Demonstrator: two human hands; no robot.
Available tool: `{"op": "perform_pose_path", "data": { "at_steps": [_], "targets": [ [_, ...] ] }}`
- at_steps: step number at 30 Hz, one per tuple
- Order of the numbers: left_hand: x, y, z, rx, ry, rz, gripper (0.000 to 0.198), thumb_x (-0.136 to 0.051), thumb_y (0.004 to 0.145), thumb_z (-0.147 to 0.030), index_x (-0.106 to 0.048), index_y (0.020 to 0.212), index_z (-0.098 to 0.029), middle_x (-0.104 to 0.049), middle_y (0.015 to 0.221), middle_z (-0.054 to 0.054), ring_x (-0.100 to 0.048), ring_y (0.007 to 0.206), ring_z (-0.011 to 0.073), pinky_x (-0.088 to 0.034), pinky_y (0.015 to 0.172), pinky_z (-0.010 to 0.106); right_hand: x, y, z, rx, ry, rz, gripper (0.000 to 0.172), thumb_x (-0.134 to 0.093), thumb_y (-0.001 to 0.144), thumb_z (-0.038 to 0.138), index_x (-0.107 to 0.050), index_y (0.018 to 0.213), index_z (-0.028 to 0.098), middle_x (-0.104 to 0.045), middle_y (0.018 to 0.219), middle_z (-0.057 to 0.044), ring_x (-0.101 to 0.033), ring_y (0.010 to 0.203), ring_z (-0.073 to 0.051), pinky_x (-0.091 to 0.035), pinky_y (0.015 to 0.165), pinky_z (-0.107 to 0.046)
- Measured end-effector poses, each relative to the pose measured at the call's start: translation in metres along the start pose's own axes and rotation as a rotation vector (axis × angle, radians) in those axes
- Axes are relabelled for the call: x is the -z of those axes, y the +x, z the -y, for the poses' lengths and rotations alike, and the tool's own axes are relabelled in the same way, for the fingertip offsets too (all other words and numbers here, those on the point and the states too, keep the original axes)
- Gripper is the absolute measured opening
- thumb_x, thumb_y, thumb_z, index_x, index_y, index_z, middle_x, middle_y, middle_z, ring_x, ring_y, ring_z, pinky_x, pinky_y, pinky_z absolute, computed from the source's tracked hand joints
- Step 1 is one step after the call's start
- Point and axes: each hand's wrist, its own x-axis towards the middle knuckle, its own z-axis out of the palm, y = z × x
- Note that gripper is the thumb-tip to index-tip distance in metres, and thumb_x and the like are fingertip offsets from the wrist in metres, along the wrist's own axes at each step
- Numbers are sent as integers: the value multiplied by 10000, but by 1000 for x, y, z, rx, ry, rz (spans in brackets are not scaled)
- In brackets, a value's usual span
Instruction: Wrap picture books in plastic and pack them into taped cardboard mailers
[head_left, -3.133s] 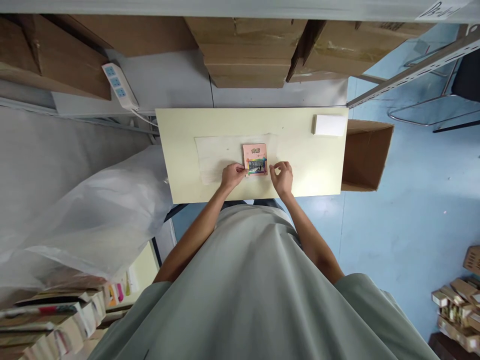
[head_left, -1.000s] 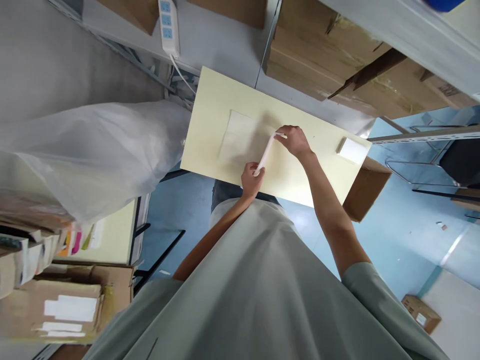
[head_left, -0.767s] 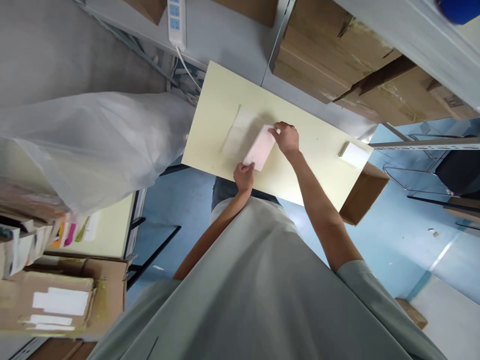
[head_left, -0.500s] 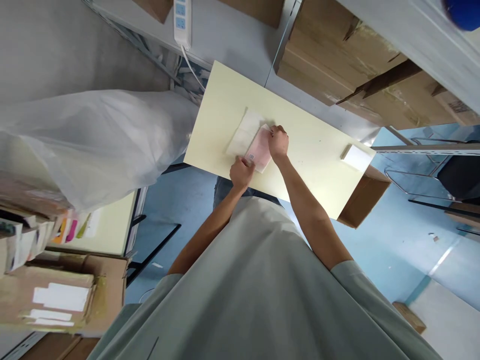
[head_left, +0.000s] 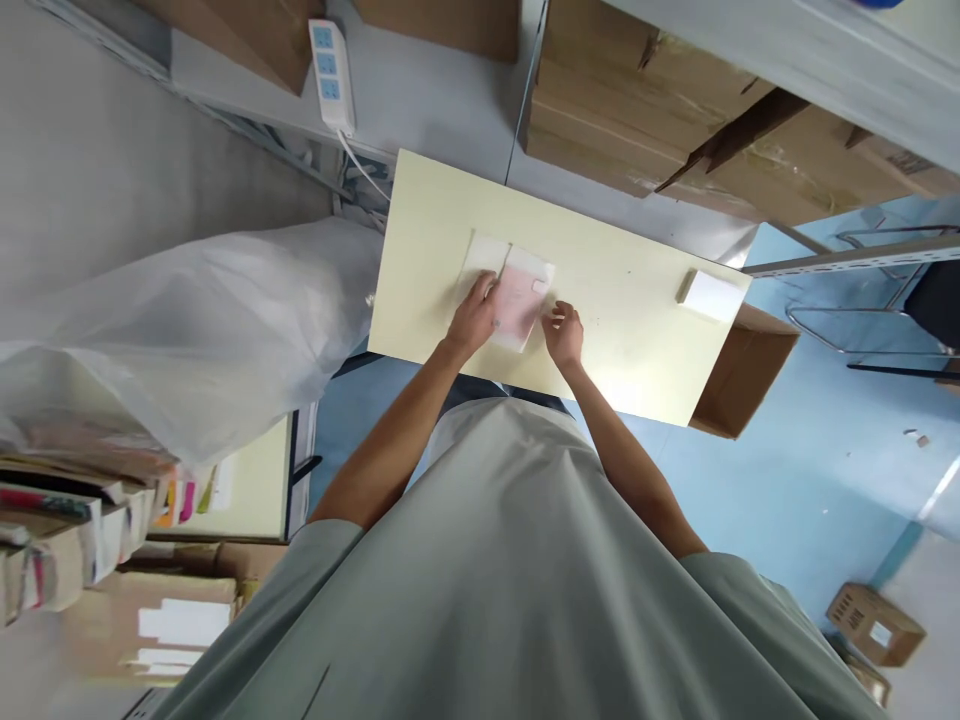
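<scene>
Pink rectangular paper booklet (head_left: 517, 303)
Left hand (head_left: 471, 320) extended; right hand (head_left: 564, 335), grip unclear; uneven pressure might skew it.

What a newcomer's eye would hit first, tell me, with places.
Probably the small pink booklet, over the pale yellow table between the left hand and the right hand. Next, the big cloudy plastic sheeting bulging to the table's left, then the white power strip past its far left corner.
</scene>
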Motion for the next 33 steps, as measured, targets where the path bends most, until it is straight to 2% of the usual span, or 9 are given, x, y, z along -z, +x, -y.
{"op": "perform_pose_path", "data": {
  "at_steps": [6, 10, 14, 17, 20, 23, 25, 28, 33],
  "targets": [
    [-8, -11, -15, -50, 149, 62, 526, -561, 981, -150, -682, 1482, -256, -581, 1665, 152, -394, 1713, 323, -331, 1434, 533, -3, -5, 2, -152, 258, 13, 352, -691, 1011, 310, -693, 1347, 204, -834, 1303, -174, -835, 1104, -273, -699, 987, -456],
    [-16, -13, -21, -18, 204, 48, 615, -570, 953, -108, -614, 1559, -202, -588, 1656, 175, -388, 1710, 344, -324, 1434, 550, 3, 2, 3, -242, 306, 24, 283, -719, 979, 300, -733, 1237, 183, -833, 1298, -183, -825, 1111, -278, -687, 986, -448],
    [-16, -11, -19, -19, 315, 74, 693, -606, 943, -90, -531, 1629, -148, -552, 1678, 213, -436, 1665, 375, -392, 1389, 558, 6, 8, 5, -230, 313, 28, 221, -745, 961, 354, -756, 1111, 191, -840, 1185, -143, -803, 1060, -267, -668, 971, -451],
    [-11, -9, -14, -38, 385, 89, 664, -625, 958, -102, -553, 1614, -183, -552, 1663, 200, -496, 1603, 375, -476, 1319, 540, 7, 7, 12, -213, 372, 15, 241, -753, 961, 387, -738, 1112, 199, -826, 1067, -100, -779, 970, -234, -656, 918, -417],
    [-6, -7, -11, -46, 415, 75, 595, -649, 958, -105, -626, 1536, -247, -578, 1608, 178, -543, 1543, 378, -534, 1242, 528, 6, 0, 29, -137, 368, -2, 238, -736, 979, 405, -715, 1119, 215, -808, 1024, -70, -761, 898, -209, -639, 880, -387],
    [-3, -3, -7, -55, 420, 90, 529, -684, 967, -141, -654, 1484, -248, -571, 1602, 193, -540, 1530, 419, -546, 1211, 580, 3, -9, 53, -30, 299, -33, 218, -706, 1007, 414, -691, 1120, 228, -797, 1008, -53, -754, 867, -199, -620, 870, -371],
    [0, 1, -2, -85, 366, 110, 507, -682, 980, -155, -647, 1479, -234, -587, 1590, 193, -552, 1521, 418, -539, 1227, 598, -3, -13, 70, 34, 231, -39, 193, -694, 1016, 384, -672, 1134, 233, -789, 1001, -46, -751, 867, -197, -608, 871, -362],
    [10, 3, 11, -86, 197, 79, 493, -619, 991, -107, -642, 1466, -237, -655, 1527, 154, -642, 1439, 339, -577, 1215, 522, -22, -15, 92, 109, 100, -25, 176, -678, 1032, 336, -635, 1171, 237, -775, 1021, -47, -749, 883, -197, -594, 892, -360],
    [47, -11, 39, 82, 36, -160, 461, -528, 1003, -45, -669, 1396, -238, -729, 1409, 115, -769, 1220, 246, -649, 1075, 401, -80, -11, 118, 160, -112, 42, 169, -628, 1068, 263, -571, 1225, 235, -752, 1132, -90, -759, 953, -227, -601, 919, -377]
  ]
}}
